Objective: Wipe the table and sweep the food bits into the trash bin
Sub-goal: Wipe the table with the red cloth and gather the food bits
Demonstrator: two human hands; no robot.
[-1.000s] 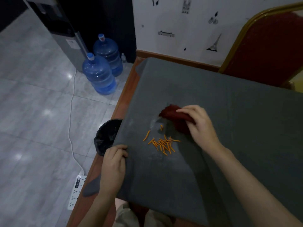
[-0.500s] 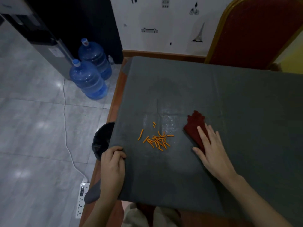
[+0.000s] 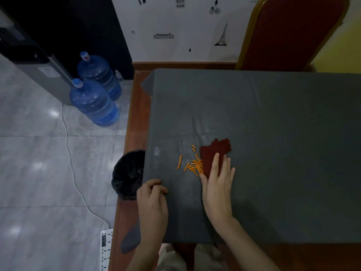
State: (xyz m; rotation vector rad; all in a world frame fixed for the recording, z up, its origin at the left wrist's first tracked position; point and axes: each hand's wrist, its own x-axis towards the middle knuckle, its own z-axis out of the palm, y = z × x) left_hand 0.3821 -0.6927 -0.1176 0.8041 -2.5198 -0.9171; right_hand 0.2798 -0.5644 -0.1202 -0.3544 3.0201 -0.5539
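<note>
A dark red cloth (image 3: 214, 151) lies on the grey table cover (image 3: 273, 124). My right hand (image 3: 217, 184) presses flat on the cloth's near end, fingers stretched out. Several orange food bits (image 3: 195, 165) lie in a small heap touching the cloth's left edge, with one stray bit further left. My left hand (image 3: 152, 204) pinches the left edge of the grey cover near the table's front corner. A black-lined trash bin (image 3: 128, 173) stands on the floor just left of the table, below that edge.
Two blue water bottles (image 3: 93, 102) and a grey dispenser (image 3: 37, 63) stand on the tiled floor at the left. A white cable (image 3: 72, 163) runs to a power strip (image 3: 106, 249). A red chair (image 3: 293, 32) stands behind the table.
My right hand dragged the cloth back to the right, then slid it left until it meets the food bits. The left hand kept its grip on the cover's edge.
</note>
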